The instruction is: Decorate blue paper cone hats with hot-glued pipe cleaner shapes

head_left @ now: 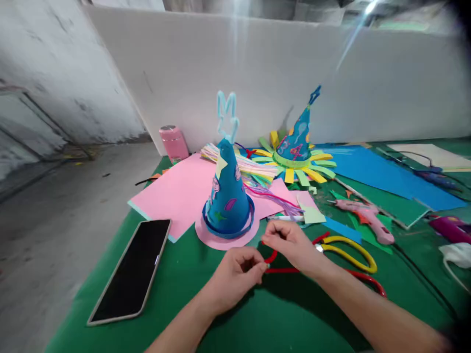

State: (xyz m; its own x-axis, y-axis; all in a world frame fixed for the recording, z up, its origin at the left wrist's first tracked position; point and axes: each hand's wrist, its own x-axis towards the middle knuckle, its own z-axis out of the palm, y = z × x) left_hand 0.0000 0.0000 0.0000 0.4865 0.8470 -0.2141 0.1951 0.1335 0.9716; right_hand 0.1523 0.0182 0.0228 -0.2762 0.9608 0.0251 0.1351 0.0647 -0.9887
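A red pipe cleaner (281, 270) is pinched between the thumb and fingers of my left hand (237, 274), with a bend at the fingertips. My right hand (289, 242) grips the bent-up end of it, a little above and to the right. Just beyond my hands stands a blue paper cone hat (230, 191), upright on a round pink base (208, 239). A light-blue bunny-shaped pipe cleaner (228, 117) tops it. Beside my right wrist lie scissors with a yellow handle loop (355, 252); the wrist partly covers them. A red curved piece (371, 282) shows past the wrist; its connection is hidden.
A phone (134, 269) lies at left on the green table. Behind are pink paper (176, 191), a pipe cleaner bundle (253, 166), a pink bottle (174, 143) and a second cone hat (296, 142). At right lie a pink glue gun (368, 218) with its cord and blue sheets (397, 174).
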